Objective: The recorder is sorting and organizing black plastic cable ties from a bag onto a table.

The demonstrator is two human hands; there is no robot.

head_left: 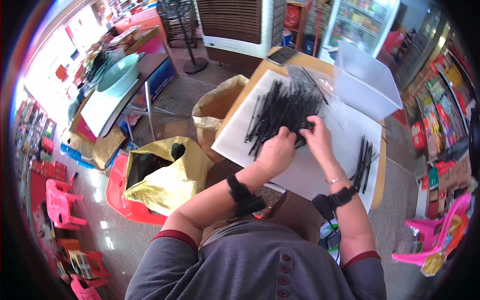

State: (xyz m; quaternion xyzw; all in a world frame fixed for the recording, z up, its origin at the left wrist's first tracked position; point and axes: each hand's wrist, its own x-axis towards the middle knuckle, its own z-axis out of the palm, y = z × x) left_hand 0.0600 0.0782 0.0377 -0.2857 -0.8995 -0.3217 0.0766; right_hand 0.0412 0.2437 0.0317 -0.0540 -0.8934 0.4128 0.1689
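Left hand (276,151), right hand (316,136) in black sticks (282,107)

This is a small shop — a general store that doubles as a work spot. A glass-door drinks fridge (361,22) full of bottles stands at the back, and racks of colourful packaged goods (434,117) line the right wall, with more hanging packets (31,137) on the left. Pink plastic chairs (59,202) sit on the speckled stone floor (187,97). A wooden table (380,172) covered with a white sheet holds a clear plastic tub (365,82) — beside it stands a tall air cooler (235,25).
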